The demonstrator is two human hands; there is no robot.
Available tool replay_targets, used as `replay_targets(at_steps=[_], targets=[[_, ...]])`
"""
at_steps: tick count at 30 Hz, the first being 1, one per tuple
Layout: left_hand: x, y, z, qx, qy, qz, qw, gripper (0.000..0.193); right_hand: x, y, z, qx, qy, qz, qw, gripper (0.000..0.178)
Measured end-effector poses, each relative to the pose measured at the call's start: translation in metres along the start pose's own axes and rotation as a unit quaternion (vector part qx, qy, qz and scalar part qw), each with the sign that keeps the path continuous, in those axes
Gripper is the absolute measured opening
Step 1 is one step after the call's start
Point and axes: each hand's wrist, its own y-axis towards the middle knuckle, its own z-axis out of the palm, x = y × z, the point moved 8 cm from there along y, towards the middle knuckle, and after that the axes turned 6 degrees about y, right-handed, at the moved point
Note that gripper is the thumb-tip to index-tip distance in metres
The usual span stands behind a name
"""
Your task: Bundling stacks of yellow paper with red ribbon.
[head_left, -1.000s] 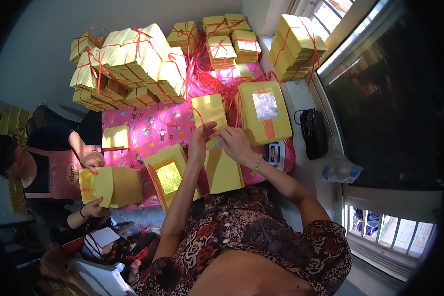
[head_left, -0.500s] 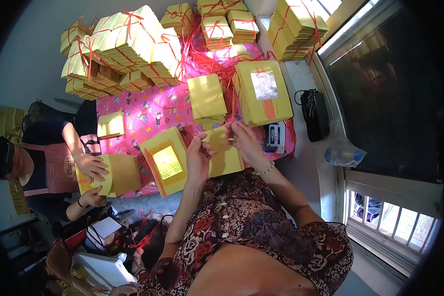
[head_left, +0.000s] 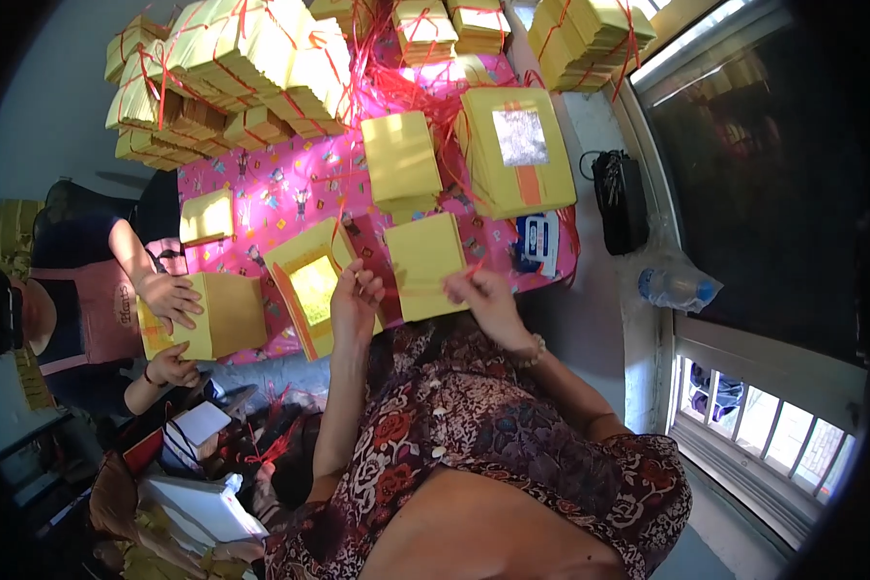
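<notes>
A pile of yellow paper [head_left: 425,259] lies at the table's near edge, between my two hands. My left hand [head_left: 360,302] is raised with its fingers pinched; a thin red ribbon [head_left: 336,230] shows at its fingertips. Beside it lies another yellow pile with a shiny gold square [head_left: 315,282]. At the right side of the middle pile my right hand [head_left: 488,302] is closed, slightly blurred, with a bit of red ribbon at its fingers. The ribbon's course between the hands is too fine to follow.
On the left a co-worker's hands [head_left: 171,302] rest on a yellow paper stack [head_left: 234,314]. Tied bundles [head_left: 232,63] rise at the back left. Loose red ribbons [head_left: 396,92] lie behind two yellow stacks [head_left: 401,159]. A blue-and-white packet [head_left: 536,242] and a bottle [head_left: 679,287] are on the right.
My hands have drawn apart, the left one leftward and the right one slightly right and down. The middle pile now shows between them. The whole view has shifted slightly.
</notes>
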Motion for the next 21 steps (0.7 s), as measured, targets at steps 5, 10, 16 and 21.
replay_targets(at_steps=[5,10,16,21], targets=[[0.014,0.020,-0.019,-0.031,0.092,0.090,0.991,0.027,-0.055,0.023,-0.052,-0.127,0.100,0.056,0.985,0.026],[0.039,0.033,-0.025,-0.070,0.101,0.099,0.987,0.026,-0.070,0.024,-0.071,-0.181,0.106,0.073,0.975,0.025],[0.075,0.062,-0.054,-0.091,0.115,0.085,0.986,0.024,-0.097,0.019,-0.082,-0.215,0.106,0.128,0.962,0.025],[0.092,0.061,-0.046,-0.134,0.089,-0.008,0.987,0.025,-0.122,0.013,-0.092,-0.241,0.141,0.165,0.946,0.024]])
